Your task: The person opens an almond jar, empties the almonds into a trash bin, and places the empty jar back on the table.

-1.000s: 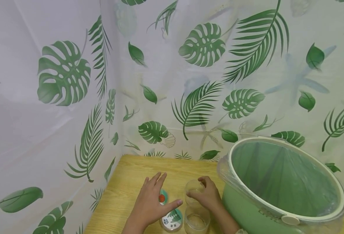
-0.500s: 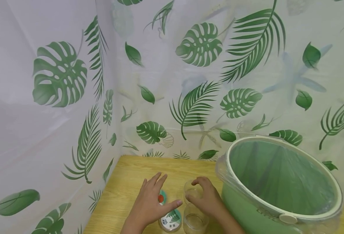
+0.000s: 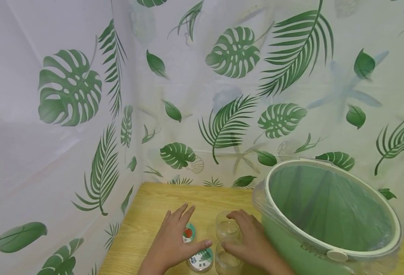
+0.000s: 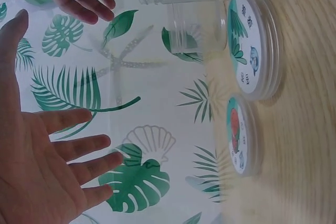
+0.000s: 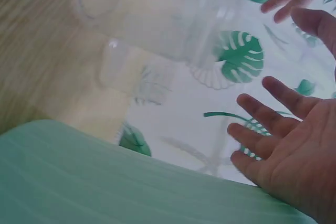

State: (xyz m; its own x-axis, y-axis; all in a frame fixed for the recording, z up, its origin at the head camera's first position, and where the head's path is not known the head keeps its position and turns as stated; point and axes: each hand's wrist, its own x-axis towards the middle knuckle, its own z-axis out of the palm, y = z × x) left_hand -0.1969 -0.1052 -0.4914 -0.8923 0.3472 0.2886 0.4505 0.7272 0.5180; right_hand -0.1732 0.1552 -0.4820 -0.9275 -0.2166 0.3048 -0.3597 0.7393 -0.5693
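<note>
My left hand (image 3: 174,244) hovers with spread fingers over two round printed lids. The smaller lid (image 3: 189,233) carries a red picture; the larger lid (image 3: 202,260), white and green, lies nearer me. In the left wrist view the larger lid (image 4: 247,48) looks thick and ridged. To the right, my right hand (image 3: 255,240) is held above two clear jars, its fingers loosely extended and holding nothing. The smaller jar (image 3: 226,226) stands behind the larger jar (image 3: 226,263), which the thumb overlaps in the head view. Both jars lack lids; the right wrist view shows the larger jar (image 5: 152,17) blurred.
A big green bin (image 3: 280,240) with a cream rim and a clear plastic liner stands close to the right forearm. The wood-patterned tabletop (image 3: 174,194) ends against a white sheet (image 3: 188,126) printed with green leaves, which also runs along the left side.
My right hand has drawn back from the smaller jar's rim toward the larger jar, and its fingers have loosened. The left hand has barely moved. The head view has shifted slightly.
</note>
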